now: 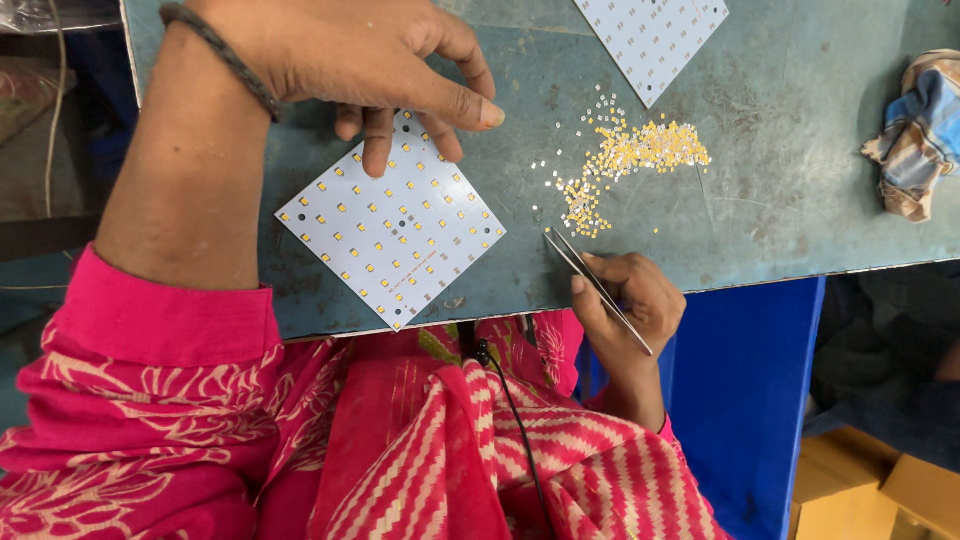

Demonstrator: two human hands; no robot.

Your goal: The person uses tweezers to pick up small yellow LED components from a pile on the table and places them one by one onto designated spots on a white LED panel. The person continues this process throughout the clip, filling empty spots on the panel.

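Left hand pressed on square white circuit board at near edge of worn teal surface, fingers spread; right hand grip closed on thin metal tweezers; board judged mostly populated, few pads bare; loose pile of tiny yellow chips uncountable, mid-surface; second white board at far edge; two boards, one checked cloth.

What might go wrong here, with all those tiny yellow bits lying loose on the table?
The loose pile of tiny yellow parts lies unboxed, so a sweep of the right hand with the tweezers could scatter them. The white board sits close to the table edge, pinned only by the left hand; it might slip off.
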